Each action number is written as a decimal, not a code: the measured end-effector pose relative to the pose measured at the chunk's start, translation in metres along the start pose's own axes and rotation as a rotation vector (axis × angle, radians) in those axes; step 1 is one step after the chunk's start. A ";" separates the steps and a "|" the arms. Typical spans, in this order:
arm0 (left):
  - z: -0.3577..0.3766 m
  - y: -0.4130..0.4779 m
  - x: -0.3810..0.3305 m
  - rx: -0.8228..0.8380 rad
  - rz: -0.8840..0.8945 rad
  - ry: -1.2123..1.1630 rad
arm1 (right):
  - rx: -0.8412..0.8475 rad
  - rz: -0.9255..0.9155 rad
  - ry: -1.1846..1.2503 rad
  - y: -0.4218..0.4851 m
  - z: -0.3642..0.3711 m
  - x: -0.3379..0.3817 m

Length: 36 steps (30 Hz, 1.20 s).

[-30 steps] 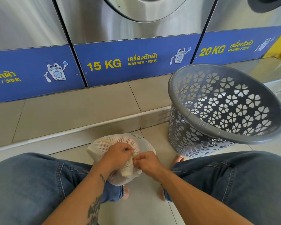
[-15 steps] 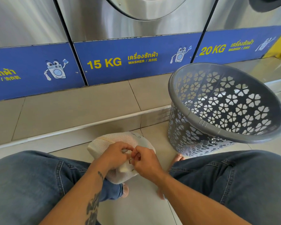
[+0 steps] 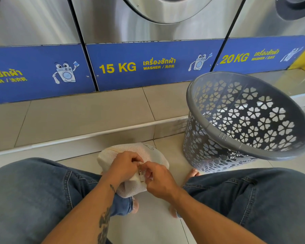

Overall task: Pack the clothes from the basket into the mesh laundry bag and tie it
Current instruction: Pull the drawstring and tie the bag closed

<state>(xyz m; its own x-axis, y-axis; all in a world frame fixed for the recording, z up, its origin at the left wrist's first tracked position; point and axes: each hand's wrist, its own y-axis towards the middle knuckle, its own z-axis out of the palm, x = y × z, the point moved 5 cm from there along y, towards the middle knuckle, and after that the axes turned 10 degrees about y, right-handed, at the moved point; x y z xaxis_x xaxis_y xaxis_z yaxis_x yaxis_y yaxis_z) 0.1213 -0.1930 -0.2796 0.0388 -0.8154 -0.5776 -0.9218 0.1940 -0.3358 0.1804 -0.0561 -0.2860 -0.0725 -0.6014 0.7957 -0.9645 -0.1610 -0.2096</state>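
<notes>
A stuffed white mesh laundry bag [image 3: 113, 152] lies on the tiled floor between my knees. My left hand [image 3: 124, 167] grips the bag's gathered near end. My right hand [image 3: 159, 181] pinches the same end from the right, at a small white fastener between the two hands. A grey plastic basket [image 3: 243, 138] with flower-shaped cutouts stands tilted to the right of the bag. No clothes show inside the basket.
Steel washers with blue panels marked 15 KG [image 3: 153, 65] and 20 KG [image 3: 253, 55] stand on a raised tiled step [image 3: 81, 118] ahead. My denim-clad knees [image 3: 33, 196] and bare feet [image 3: 193, 173] flank the bag on the floor.
My right hand has shifted from a fist beside the left hand to a pinch at the bag's closure. The view has tilted slightly; bag and basket stay put.
</notes>
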 end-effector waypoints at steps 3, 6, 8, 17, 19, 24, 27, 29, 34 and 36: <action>0.001 0.000 0.001 -0.016 -0.022 -0.028 | 0.028 -0.009 -0.040 0.001 0.000 0.000; 0.001 0.000 0.004 -0.028 -0.063 -0.072 | 0.087 -0.021 -0.123 0.002 0.000 0.003; 0.002 -0.001 0.006 -0.033 -0.089 -0.097 | 0.123 -0.021 -0.165 0.003 0.000 0.005; 0.001 -0.002 0.012 -0.070 -0.168 -0.245 | 0.254 0.022 -0.183 0.002 0.004 0.005; 0.002 -0.003 0.015 -0.074 -0.191 -0.288 | 0.264 0.021 -0.177 0.004 0.003 0.006; 0.003 -0.006 0.019 -0.079 -0.237 -0.388 | 0.273 0.026 -0.168 0.006 0.004 0.006; 0.002 -0.005 0.020 -0.082 -0.260 -0.455 | 0.255 0.028 -0.128 0.007 0.004 0.005; 0.000 -0.003 0.019 -0.086 -0.285 -0.505 | 0.194 0.019 -0.025 0.003 0.007 0.004; -0.004 0.003 0.018 -0.131 -0.336 -0.572 | 0.017 0.214 0.183 0.000 0.016 -0.009; -0.003 0.003 0.019 -0.146 -0.360 -0.599 | 0.013 0.268 0.187 0.001 0.019 -0.010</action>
<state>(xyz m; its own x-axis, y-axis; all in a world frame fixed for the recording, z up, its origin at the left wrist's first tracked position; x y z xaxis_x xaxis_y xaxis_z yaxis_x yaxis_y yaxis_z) 0.1178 -0.2098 -0.2897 0.5173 -0.3667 -0.7732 -0.8524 -0.1406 -0.5036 0.1851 -0.0647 -0.3047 -0.3699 -0.4700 0.8014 -0.9014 -0.0275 -0.4321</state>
